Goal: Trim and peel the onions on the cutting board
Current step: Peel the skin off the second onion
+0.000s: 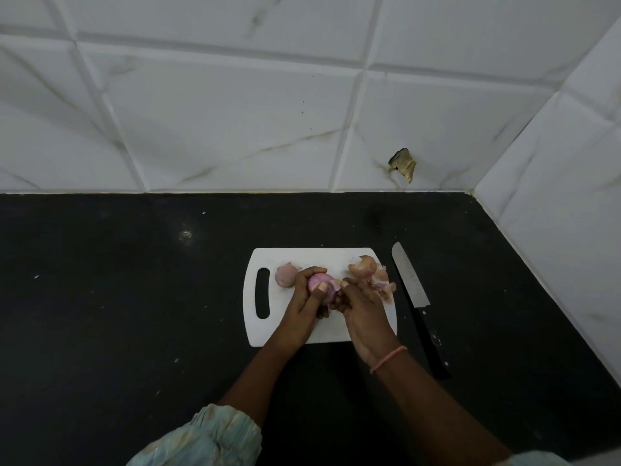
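A black counter (134,297) fills the lower part of the view, with a white tiled wall (235,112) behind it. A white board (322,258) lies on the counter, its handle slot (262,293) at the left end.

On the left part of the board, just beside the slot, rests an unpeeled onion (286,274). It touches, or almost touches, the fingers of the left hand (307,299). This hand is curled around a second onion (322,287), which is pink and mostly peeled; the thumb presses on its front and the fingers go behind it. This onion is over the middle of the board, between both hands.

The right hand (361,306) meets the onion from the right side. Its fingertips are bent against the onion's right edge, and it seems to pinch a bit of skin there, but I cannot see this clearly. A pink band (388,359) is on the right wrist.

Behind the right hand, at the right end of the board, lies a pile of peels (368,272).

To the right of the board, on the counter, lies a knife (411,287), blade away from the person, black handle toward them. It is near the board but apart from it.
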Available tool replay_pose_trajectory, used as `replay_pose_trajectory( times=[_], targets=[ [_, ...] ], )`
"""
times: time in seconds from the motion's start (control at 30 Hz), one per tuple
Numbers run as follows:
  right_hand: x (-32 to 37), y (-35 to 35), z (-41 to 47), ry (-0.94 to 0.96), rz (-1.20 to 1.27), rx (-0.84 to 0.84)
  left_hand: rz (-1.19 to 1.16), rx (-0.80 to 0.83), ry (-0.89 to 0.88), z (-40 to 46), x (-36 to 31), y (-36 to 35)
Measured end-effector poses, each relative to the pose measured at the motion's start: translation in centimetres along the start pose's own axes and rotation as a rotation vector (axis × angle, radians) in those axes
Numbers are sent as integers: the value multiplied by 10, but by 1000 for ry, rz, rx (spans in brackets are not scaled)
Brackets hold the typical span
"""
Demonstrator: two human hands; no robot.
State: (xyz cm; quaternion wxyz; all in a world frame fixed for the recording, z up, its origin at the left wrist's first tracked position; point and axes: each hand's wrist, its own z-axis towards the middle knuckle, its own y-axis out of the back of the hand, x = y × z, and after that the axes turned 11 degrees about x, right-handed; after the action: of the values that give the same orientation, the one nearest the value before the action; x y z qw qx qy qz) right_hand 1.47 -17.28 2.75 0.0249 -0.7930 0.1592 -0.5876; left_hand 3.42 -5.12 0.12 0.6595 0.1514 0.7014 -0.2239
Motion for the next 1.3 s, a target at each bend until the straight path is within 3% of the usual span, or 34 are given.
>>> replay_pose_trajectory(
  times=[0.37,0.47,0.57,0.7,0.83,0.93,1.13,1.2,1.3],
  targets=[
    [11,-9,-3,-167,536,-44,-100,-42,19,2,-1,5],
    [13,-10,-6,-113,447,-4,-103,-48,28,3,-2,5],
    [24,-5,-5,14,193,80,5,-25,72,4,1,2],
    [32,-1,-2,19,19,98,35,-25,93,6,5,1],
    [33,-2,-4,-92,305,26,-4,-30,92,3,5,6],
    [31,4,1,-144,493,-117,-69,-54,114,2,3,12],
    [27,23,-5,-13,-355,-395,10,-5,96,4,5,11],
    [24,23,-7,71,-523,-338,26,-22,101,5,9,9],
    [18,11,-11,213,-639,-113,72,-15,104,4,12,5]
  ],
)
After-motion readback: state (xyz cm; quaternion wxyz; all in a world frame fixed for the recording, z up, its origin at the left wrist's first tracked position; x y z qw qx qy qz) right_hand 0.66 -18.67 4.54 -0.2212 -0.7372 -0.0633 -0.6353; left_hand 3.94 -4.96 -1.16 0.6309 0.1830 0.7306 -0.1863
